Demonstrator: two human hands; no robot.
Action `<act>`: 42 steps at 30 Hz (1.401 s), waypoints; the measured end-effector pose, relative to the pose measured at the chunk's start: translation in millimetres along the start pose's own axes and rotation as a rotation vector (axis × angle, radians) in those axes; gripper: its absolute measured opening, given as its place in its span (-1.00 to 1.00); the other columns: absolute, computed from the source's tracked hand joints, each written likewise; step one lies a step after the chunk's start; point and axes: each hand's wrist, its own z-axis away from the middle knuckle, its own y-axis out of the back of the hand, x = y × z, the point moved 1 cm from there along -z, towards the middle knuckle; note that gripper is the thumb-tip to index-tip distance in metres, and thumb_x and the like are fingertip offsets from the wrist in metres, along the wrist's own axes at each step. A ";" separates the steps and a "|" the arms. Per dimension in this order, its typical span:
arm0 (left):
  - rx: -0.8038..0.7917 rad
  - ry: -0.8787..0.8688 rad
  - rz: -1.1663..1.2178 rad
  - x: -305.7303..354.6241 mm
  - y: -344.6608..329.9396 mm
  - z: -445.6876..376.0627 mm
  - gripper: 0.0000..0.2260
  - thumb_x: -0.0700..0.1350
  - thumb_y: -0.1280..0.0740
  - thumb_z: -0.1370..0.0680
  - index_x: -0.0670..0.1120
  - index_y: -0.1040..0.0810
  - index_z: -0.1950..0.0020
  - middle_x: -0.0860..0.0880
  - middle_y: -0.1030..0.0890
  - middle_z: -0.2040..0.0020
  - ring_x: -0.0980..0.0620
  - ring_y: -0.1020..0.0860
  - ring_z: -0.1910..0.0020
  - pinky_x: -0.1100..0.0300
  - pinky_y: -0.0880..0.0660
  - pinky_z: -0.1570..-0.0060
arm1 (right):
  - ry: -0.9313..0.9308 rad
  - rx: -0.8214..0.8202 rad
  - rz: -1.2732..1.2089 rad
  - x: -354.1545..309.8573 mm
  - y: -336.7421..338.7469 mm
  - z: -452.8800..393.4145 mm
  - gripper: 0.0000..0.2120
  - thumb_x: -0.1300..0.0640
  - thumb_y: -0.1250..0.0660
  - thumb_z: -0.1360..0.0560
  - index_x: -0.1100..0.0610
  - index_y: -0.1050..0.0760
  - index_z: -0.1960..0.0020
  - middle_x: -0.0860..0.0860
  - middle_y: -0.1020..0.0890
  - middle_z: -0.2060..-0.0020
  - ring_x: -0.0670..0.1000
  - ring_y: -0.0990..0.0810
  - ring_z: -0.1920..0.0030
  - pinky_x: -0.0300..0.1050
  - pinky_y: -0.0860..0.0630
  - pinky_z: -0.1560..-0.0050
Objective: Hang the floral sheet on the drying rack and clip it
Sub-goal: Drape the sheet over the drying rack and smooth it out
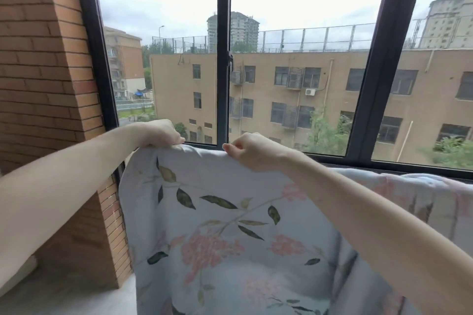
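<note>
Blue cloth with pink flowers and green leaves fills the lower part of what we see. It is the floral sheet (230, 233), and we hold it up in front of the window (225, 59). Our left hand (161, 133) grips the top edge of the sheet near its left corner, with the fingers curled over the cloth. Our right hand (248, 152) pinches the same top edge a little to the right. The two hands are near each other but do not touch. The sheet hangs down from our hands and runs off to the right, where more of it lies along the bottom of the window. We cannot see what is under it there. A brick wall (43, 84) stands on the left, just beside the dark window frame. Through the glass we see a tan building (281, 89) with many small windows, some green trees and a grey sky.
</note>
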 end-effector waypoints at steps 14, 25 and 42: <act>0.527 -0.354 0.273 88.8 108.4 8.0 -0.73 0.02 -0.32 -0.68 -0.12 -0.60 0.12 0.02 -0.53 0.27 0.10 -0.45 0.36 0.32 -0.34 0.40 | -0.138 -0.016 -0.136 -20.1 33.4 17.8 -0.61 -0.16 -0.23 -0.63 0.10 -0.66 0.09 0.02 -0.67 0.28 0.00 -0.58 0.33 -0.15 -0.49 0.30; -0.038 -0.169 -0.256 35.8 0.6 -62.1 -0.55 0.23 -0.43 -0.54 -0.13 -0.65 -0.17 -0.07 -0.68 -0.10 -0.11 -0.66 -0.04 -0.03 -0.63 -0.13 | -0.524 -0.087 -0.033 47.7 21.4 44.1 -0.39 -0.41 -0.14 -0.58 0.10 -0.64 0.13 0.00 -0.64 0.25 0.04 -0.60 0.20 -0.11 -0.51 -0.01; 0.124 -0.489 0.397 -142.9 -31.2 46.5 -0.87 0.00 -0.37 -0.64 0.07 -0.69 -0.13 0.08 -0.73 0.00 0.05 -0.68 -0.01 0.43 -0.50 0.14 | -0.504 -0.030 -0.154 45.9 17.7 43.2 -0.33 -0.44 -0.25 -0.51 0.19 -0.50 0.31 -0.11 -0.42 0.51 -0.01 -0.39 0.39 -0.12 -0.28 0.26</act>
